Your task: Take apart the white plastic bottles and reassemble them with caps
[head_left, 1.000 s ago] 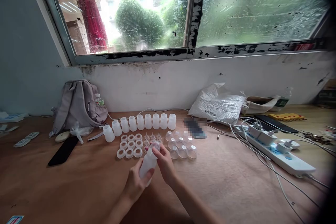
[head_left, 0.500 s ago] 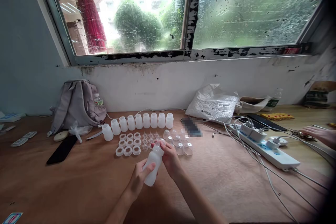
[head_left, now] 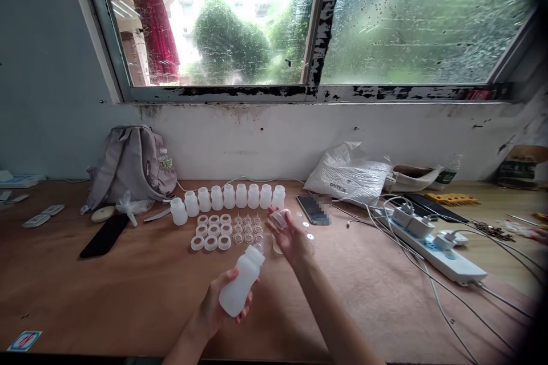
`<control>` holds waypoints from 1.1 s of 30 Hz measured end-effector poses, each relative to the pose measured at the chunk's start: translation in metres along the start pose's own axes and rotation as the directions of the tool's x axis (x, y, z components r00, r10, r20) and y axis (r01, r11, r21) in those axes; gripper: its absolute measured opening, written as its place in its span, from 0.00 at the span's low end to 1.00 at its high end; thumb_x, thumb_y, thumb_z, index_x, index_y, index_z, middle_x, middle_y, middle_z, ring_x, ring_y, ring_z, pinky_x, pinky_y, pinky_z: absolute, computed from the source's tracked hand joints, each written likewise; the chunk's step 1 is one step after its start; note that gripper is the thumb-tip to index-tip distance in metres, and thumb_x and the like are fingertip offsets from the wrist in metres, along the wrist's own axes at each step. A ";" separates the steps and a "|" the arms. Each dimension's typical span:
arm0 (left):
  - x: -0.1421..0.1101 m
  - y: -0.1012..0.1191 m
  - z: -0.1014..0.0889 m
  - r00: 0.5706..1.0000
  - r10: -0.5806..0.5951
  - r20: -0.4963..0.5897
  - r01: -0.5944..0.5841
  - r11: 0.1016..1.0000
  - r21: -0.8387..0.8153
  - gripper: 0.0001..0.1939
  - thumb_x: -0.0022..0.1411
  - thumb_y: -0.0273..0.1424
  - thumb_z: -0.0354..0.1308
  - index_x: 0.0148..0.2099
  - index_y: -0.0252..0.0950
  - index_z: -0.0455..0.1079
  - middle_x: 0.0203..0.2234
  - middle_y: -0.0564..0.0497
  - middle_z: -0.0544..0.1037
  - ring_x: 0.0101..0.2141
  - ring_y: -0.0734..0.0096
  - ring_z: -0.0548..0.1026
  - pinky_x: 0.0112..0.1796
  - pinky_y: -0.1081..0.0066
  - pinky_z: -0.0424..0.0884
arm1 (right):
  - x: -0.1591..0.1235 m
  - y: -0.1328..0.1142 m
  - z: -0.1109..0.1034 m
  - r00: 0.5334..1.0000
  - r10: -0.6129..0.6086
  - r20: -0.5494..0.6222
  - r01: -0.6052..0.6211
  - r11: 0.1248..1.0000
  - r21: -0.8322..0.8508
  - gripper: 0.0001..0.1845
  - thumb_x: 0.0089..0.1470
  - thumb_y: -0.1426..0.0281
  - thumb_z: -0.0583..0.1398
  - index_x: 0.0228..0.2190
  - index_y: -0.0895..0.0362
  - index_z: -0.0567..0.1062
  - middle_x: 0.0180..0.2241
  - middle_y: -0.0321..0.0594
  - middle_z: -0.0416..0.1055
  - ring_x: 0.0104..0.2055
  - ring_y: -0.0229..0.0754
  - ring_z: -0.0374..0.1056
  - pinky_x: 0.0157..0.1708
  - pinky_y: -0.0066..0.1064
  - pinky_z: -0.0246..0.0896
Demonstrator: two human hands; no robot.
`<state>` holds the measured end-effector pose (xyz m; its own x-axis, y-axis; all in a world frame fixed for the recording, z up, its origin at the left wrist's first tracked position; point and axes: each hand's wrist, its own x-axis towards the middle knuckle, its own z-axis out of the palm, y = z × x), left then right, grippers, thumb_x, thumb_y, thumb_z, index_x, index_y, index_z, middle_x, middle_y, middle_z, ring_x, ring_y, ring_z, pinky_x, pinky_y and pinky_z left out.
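My left hand (head_left: 214, 311) is wrapped round a white plastic bottle (head_left: 241, 280), tilted with its neck up and to the right, above the wooden table (head_left: 128, 285). Farther out, my right hand (head_left: 287, 232) pinches a clear dome cap (head_left: 279, 218) just above the cluster of clear caps (head_left: 306, 234). Behind both hands stands a row of several white bottles (head_left: 229, 198). In front of that row lie white rings (head_left: 210, 232) and small clear nipples (head_left: 247, 228) in neat groups.
A grey backpack (head_left: 128, 168) leans at the back left, with a black phone (head_left: 105, 235) before it. A white plastic bag (head_left: 349, 174), a second phone (head_left: 314, 209), and a power strip (head_left: 432, 248) with trailing cables lie to the right. The window wall closes the far side.
My right hand left the bottle's neck and moved back and right to the clear caps, picking one up. My left hand kept the bottle and drew it slightly nearer.
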<state>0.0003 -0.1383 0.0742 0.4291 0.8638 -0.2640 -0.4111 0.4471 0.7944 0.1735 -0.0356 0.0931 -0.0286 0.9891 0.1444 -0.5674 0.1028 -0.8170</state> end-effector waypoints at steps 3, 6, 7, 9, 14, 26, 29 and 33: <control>-0.004 -0.006 -0.013 0.995 0.010 -0.104 -0.009 1.000 0.010 0.25 0.54 0.45 0.48 0.42 0.27 0.67 0.21 0.48 0.70 0.17 0.77 0.67 0.17 0.78 0.59 | 0.013 -0.017 -0.030 0.982 -0.175 -0.075 0.139 0.927 -0.348 0.24 0.42 0.59 0.60 0.41 0.55 0.69 0.40 0.42 0.69 0.41 0.45 0.64 0.36 0.34 0.59; -0.003 -0.007 -0.024 0.974 -0.001 -0.227 0.002 1.000 0.006 0.25 0.52 0.46 0.50 0.42 0.29 0.67 0.24 0.49 0.71 0.19 0.78 0.67 0.19 0.78 0.62 | 0.018 -0.030 -0.064 0.948 -0.304 -0.092 0.176 0.743 -0.645 0.29 0.40 0.59 0.61 0.45 0.57 0.67 0.39 0.44 0.69 0.38 0.45 0.64 0.36 0.34 0.58; -0.002 -0.006 -0.026 0.969 0.004 -0.248 0.001 1.000 0.020 0.25 0.52 0.46 0.50 0.41 0.30 0.66 0.24 0.49 0.71 0.19 0.78 0.67 0.19 0.77 0.63 | 0.020 -0.033 -0.076 0.926 -0.360 -0.111 0.174 0.669 -0.722 0.29 0.40 0.59 0.60 0.45 0.57 0.66 0.40 0.45 0.69 0.39 0.45 0.64 0.37 0.35 0.57; 0.000 -0.004 -0.027 0.967 0.025 -0.252 -0.006 0.997 0.075 0.24 0.52 0.47 0.51 0.40 0.30 0.65 0.24 0.49 0.71 0.20 0.77 0.68 0.20 0.77 0.63 | 0.023 -0.037 -0.098 0.878 -0.458 -0.138 0.135 0.513 -0.848 0.29 0.39 0.59 0.59 0.44 0.58 0.66 0.41 0.47 0.68 0.42 0.47 0.63 0.39 0.36 0.56; 0.007 0.006 -0.018 0.979 0.052 -0.198 0.007 0.958 0.287 0.22 0.51 0.47 0.52 0.38 0.31 0.64 0.25 0.50 0.71 0.21 0.75 0.69 0.20 0.75 0.64 | 0.027 -0.036 -0.135 0.858 -0.474 -0.196 -0.071 0.269 -0.961 0.24 0.36 0.60 0.57 0.37 0.59 0.71 0.38 0.49 0.69 0.43 0.50 0.63 0.40 0.38 0.56; 0.062 0.043 -0.019 0.944 0.322 -0.068 -0.224 0.780 0.584 0.20 0.53 0.45 0.50 0.36 0.32 0.64 0.24 0.50 0.70 0.22 0.73 0.69 0.20 0.75 0.63 | 0.025 -0.018 -0.153 0.860 -0.424 -0.284 -0.232 0.172 -0.957 0.23 0.38 0.59 0.58 0.37 0.56 0.70 0.38 0.48 0.70 0.42 0.54 0.64 0.39 0.44 0.56; 0.074 0.042 -0.016 0.835 0.549 -0.045 -0.334 0.569 0.752 0.18 0.55 0.43 0.49 0.36 0.32 0.65 0.24 0.49 0.71 0.26 0.69 0.70 0.25 0.73 0.65 | 0.021 -0.024 -0.124 0.797 -0.585 -0.147 -0.060 0.165 -0.985 0.22 0.41 0.57 0.56 0.37 0.58 0.70 0.41 0.50 0.68 0.45 0.54 0.60 0.43 0.46 0.52; 0.087 0.024 -0.020 0.631 0.773 0.070 -0.341 0.195 0.920 0.20 0.54 0.40 0.51 0.46 0.33 0.63 0.34 0.44 0.73 0.35 0.61 0.72 0.35 0.66 0.67 | 0.011 -0.012 -0.053 0.913 -0.407 -0.023 0.208 0.514 -0.832 0.18 0.47 0.57 0.55 0.35 0.57 0.70 0.37 0.47 0.70 0.38 0.47 0.65 0.39 0.39 0.58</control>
<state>0.0113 -0.0480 0.0593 0.0096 0.8742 0.4854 0.5131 -0.4210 0.7480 0.2238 -0.0205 0.0745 0.2241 0.8637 0.4515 0.3874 0.3462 -0.8544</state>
